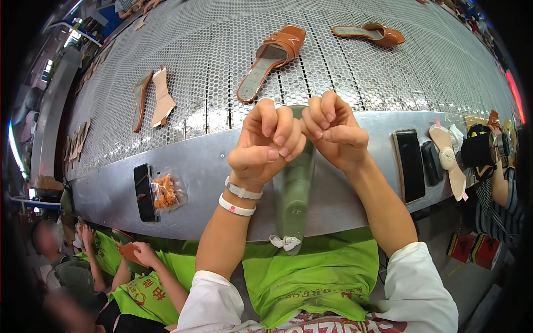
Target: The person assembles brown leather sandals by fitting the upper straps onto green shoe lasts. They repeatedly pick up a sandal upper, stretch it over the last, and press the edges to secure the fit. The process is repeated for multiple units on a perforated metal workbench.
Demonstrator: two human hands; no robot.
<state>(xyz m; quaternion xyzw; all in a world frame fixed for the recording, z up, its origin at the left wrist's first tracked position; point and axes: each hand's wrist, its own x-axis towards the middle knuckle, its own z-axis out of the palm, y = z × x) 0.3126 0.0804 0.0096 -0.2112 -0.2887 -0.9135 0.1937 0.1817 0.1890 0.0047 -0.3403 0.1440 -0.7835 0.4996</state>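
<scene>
A single head-worn view looks steeply down and forward, so close that the left hand point(265, 145) and right hand point(333, 131) sit fisted at its centre, forearms entering from the lower edge. Beyond the hands runs a perforated conveyor point(222, 61), bowed by the fisheye; beneath them lies a green apron point(316, 277).

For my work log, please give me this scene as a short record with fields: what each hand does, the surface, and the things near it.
left hand: left hand curled, gripping the top of a grey-green shoe last
right hand: right hand curled on the same top, touching the left
last: upright, a white tie at its lower end
surface: perforated metal conveyor with a smooth metal ledge
on conveyor: two brown sandals
on ledge: black phone, snack bag
</scene>
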